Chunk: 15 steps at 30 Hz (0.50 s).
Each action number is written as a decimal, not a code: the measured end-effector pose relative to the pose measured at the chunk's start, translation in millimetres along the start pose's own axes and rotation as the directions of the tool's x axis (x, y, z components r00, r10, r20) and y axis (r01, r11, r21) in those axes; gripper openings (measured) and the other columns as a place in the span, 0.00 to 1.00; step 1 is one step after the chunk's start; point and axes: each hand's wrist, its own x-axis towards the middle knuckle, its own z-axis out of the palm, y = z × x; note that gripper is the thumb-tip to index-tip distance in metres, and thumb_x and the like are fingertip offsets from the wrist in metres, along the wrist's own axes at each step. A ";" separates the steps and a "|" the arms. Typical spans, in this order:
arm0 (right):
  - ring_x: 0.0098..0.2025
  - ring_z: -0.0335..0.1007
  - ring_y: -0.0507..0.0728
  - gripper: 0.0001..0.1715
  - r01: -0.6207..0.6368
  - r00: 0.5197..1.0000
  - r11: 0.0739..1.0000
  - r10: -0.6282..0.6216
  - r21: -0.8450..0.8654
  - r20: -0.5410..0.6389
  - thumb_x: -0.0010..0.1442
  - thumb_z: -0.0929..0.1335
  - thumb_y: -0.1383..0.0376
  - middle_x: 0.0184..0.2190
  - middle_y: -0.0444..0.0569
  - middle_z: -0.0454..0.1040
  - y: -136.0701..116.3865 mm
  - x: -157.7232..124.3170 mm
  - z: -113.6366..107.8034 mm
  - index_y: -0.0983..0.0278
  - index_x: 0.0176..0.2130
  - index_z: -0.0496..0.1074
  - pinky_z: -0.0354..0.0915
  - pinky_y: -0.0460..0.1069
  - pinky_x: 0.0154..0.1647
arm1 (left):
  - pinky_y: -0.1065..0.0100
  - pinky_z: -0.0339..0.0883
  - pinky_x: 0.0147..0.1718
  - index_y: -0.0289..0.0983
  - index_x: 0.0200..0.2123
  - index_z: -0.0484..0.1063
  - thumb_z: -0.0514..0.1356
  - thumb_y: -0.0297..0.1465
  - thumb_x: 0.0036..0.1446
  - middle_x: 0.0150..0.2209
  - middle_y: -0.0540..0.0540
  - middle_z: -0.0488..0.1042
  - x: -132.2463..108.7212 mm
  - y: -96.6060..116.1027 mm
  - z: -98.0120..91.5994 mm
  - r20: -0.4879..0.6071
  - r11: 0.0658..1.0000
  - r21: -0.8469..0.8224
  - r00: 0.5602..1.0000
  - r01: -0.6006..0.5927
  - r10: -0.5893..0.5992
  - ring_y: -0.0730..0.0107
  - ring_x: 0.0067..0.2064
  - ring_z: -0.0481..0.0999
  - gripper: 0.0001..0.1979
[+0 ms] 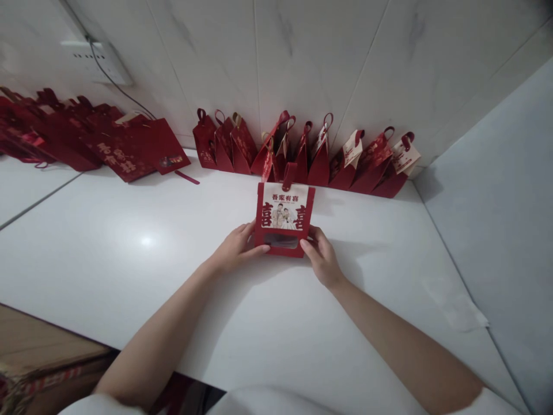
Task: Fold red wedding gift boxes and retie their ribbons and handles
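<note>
A red gift box (283, 235) with a ribbon loop on top stands upright on the white table in the middle of the head view. Its front bears a cream panel with a printed couple and red characters, above a small clear window. My left hand (239, 248) grips the box's left side, thumb on the front near the lower corner. On the opposite side my right hand (320, 253) holds it the same way, thumb at the window's right edge. The fingers behind the box are partly hidden.
Behind the box, a row of folded red gift boxes (222, 141) lines the tiled wall. More red boxes and flat pieces (125, 150) lie at the left. A socket with a cable (101, 63) is on the wall. Thin white paper (462, 308) lies near the right edge.
</note>
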 end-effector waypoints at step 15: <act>0.56 0.68 0.64 0.40 0.193 0.978 0.960 -0.172 -0.201 0.117 0.54 0.75 0.65 0.57 0.56 0.66 -1.7 -3.1 6.8 0.57 0.62 0.60 0.68 0.60 0.58 | 0.55 0.61 0.59 0.37 0.66 0.60 0.41 0.48 0.68 0.62 0.37 0.66 -4.2 -3.2 1.9 -0.129 0.993 -0.116 0.991 -0.033 0.018 0.49 0.61 0.67 0.32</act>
